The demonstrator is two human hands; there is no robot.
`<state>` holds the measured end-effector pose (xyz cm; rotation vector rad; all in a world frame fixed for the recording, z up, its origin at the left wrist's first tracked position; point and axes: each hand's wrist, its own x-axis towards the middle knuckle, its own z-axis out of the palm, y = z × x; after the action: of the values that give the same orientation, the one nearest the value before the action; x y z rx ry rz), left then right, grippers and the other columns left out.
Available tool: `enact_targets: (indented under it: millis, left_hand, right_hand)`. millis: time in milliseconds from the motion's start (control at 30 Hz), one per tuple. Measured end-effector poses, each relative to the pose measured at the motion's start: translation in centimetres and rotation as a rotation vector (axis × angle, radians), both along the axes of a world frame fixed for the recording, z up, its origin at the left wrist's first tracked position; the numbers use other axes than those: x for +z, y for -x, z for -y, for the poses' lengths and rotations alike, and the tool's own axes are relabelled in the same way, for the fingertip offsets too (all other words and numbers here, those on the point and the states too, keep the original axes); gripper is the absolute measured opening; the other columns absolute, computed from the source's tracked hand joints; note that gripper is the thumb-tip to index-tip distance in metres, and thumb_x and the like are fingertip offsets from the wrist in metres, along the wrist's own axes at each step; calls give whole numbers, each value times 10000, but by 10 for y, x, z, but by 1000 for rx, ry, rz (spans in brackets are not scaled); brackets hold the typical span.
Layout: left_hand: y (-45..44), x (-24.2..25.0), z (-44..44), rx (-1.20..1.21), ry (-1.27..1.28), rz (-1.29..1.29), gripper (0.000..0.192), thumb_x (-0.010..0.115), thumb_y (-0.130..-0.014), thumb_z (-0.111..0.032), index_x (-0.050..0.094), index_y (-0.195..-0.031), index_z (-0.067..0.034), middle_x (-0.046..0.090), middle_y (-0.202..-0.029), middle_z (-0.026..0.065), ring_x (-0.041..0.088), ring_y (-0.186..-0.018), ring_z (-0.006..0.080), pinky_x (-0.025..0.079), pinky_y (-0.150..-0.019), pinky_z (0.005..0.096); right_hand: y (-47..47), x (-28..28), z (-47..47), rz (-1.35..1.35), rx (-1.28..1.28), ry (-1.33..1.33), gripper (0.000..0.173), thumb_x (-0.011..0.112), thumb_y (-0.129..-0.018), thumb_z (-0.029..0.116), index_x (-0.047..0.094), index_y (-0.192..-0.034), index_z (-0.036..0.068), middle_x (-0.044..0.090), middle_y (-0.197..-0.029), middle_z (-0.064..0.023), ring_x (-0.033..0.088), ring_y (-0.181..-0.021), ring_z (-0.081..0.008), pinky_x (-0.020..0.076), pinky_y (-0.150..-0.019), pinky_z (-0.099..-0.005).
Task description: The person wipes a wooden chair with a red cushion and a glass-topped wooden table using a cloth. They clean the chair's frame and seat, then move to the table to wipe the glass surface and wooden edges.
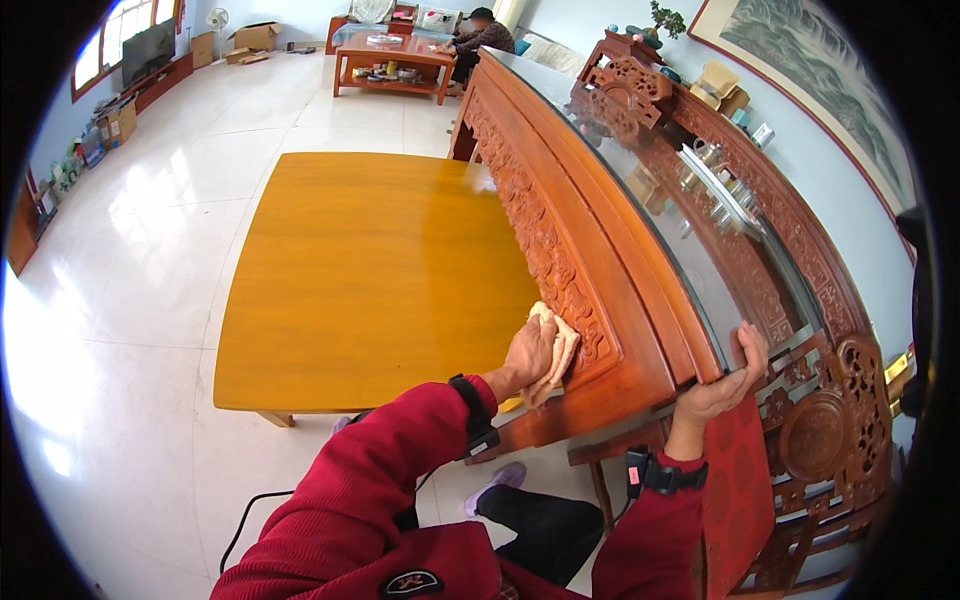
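Note:
My left hand point(531, 351) grips a folded cream cloth point(561, 352). The cloth lies against the carved front apron point(536, 232) of a reddish-brown wooden table, near that panel's close end. Farther right, my right hand point(724, 386) clasps the near corner of the same table, with fingers over the dark-edged glass top point(645, 199) and the palm against the edge below. Left of the carved panel, beneath my left hand's level, is a lower yellow-brown wooden table point(360, 277) with a glossy surface.
A carved wooden chair point(817, 427) with a red seat cushion point(739, 487) stands at my right. On the carved cabinet along the wall is a white tray point(720, 191) with glassware. A person point(480, 41) sits by a far coffee table point(390, 51). A black cable point(244, 517) hangs at lower left.

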<state>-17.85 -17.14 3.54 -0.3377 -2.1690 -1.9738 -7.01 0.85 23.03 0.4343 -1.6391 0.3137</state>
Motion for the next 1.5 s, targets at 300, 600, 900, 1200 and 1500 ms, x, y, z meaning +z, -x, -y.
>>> enact_targets:
  millis: [300, 600, 900, 1200, 1500]
  left_hand:
    - [-74, 14, 2, -158, 12, 90, 373, 419, -1045, -317, 542, -1030, 34, 605, -901, 315, 601, -926, 479, 469, -840, 474]
    - [-96, 19, 20, -252, 166, -172, 331, 484, -1002, -276, 559, -1047, 43, 544, -1070, 277, 550, -1010, 462, 469, -888, 468]
    - [-99, 8, 109, -992, -1148, 834, 348, 508, -1029, -323, 619, -1197, -39, 666, -1148, 85, 634, -1062, 213, 509, -987, 367]
    - [-79, 0, 121, -820, -1396, 603, 435, 498, -994, -412, 620, -1214, -58, 671, -1164, 121, 651, -1071, 293, 527, -975, 453]
    - [-1, 74, 47, -289, -643, 224, 506, 679, -907, -280, 491, -1323, -62, 579, -1184, 214, 624, -1048, 376, 517, -944, 461]
  right_hand:
    - [0, -1, 4, -21, -12, 16, 479, 241, -1072, 314, 594, -1147, 0, 593, -1174, -147, 541, -1144, -307, 413, -1034, -452]
    - [3, 0, 5, -45, 21, 24, 458, 262, -1067, 302, 591, -1144, -6, 599, -1177, -146, 544, -1134, -313, 400, -1031, -458]
    - [1, 2, 5, -55, -12, 19, 429, 290, -1056, 294, 609, -1129, 16, 625, -1153, -140, 557, -1124, -328, 394, -1025, -456]
    - [-2, 2, 7, -32, -59, 1, 472, 246, -1079, 320, 595, -1140, 7, 615, -1176, -136, 546, -1161, -317, 398, -1033, -448]
    - [1, -2, 1, -3, -40, 15, 502, 219, -1079, 347, 585, -1163, 14, 590, -1201, -140, 533, -1189, -319, 397, -1060, -469]
